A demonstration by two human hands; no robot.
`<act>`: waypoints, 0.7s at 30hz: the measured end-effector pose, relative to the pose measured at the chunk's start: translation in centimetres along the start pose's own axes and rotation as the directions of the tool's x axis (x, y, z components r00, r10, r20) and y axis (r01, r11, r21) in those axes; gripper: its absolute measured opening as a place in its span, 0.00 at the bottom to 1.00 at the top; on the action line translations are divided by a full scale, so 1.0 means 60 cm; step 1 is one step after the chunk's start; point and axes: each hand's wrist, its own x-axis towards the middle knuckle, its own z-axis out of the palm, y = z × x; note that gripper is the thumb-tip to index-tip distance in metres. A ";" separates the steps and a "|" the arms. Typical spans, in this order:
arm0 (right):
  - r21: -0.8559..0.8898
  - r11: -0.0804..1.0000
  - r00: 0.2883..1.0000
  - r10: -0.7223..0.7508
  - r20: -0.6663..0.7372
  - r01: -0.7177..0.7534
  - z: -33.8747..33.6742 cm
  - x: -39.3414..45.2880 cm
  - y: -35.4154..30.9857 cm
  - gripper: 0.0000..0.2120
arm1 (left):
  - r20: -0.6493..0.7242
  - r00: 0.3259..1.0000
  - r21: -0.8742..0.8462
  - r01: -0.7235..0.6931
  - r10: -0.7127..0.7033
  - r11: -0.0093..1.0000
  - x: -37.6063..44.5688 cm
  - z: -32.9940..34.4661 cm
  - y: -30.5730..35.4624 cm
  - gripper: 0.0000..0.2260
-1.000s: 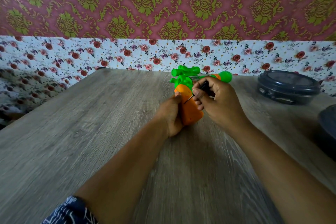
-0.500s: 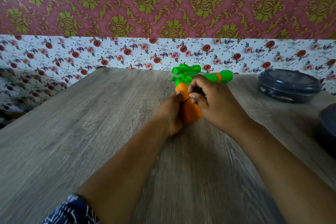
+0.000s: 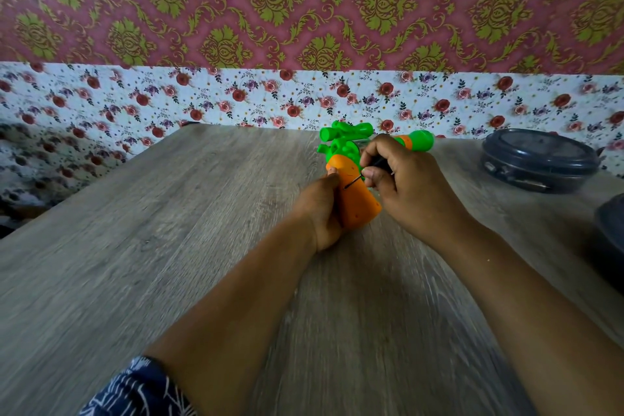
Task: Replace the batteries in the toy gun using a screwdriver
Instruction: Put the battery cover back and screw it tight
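- A grey wood-grain table fills the near view; a patterned sleeve shows at its near edge.
- Mid-table, the left hand curls round the toy gun's orange grip.
- Beside it, the right hand pinches a screwdriver, tip on the grip.
- Right of the gun sit 2 dark containers.
- Behind the table, floral and damask wallpaper.

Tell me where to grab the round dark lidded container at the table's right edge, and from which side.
Take the round dark lidded container from above, fingers spread across its rim on opposite sides. It lies flat and low on the wooden table, so its short wall offers little purchase. A latch seems to sit on its near side; keep off that.
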 end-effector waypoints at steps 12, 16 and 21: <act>-0.074 0.995 0.997 -0.062 0.046 0.066 -0.005 0.001 0.000 0.09 | -0.023 1.000 -0.003 0.003 -0.003 1.000 -0.003 0.002 0.000 0.18; -0.165 0.983 0.997 -0.078 0.024 0.080 -0.010 0.002 -0.002 0.16 | -0.033 0.999 0.026 0.016 -0.015 1.000 -0.011 0.003 0.001 0.19; -0.328 0.943 0.998 -0.057 0.024 0.062 -0.015 0.002 -0.008 0.21 | -0.034 0.999 0.061 -0.012 0.014 0.998 -0.015 0.007 -0.002 0.19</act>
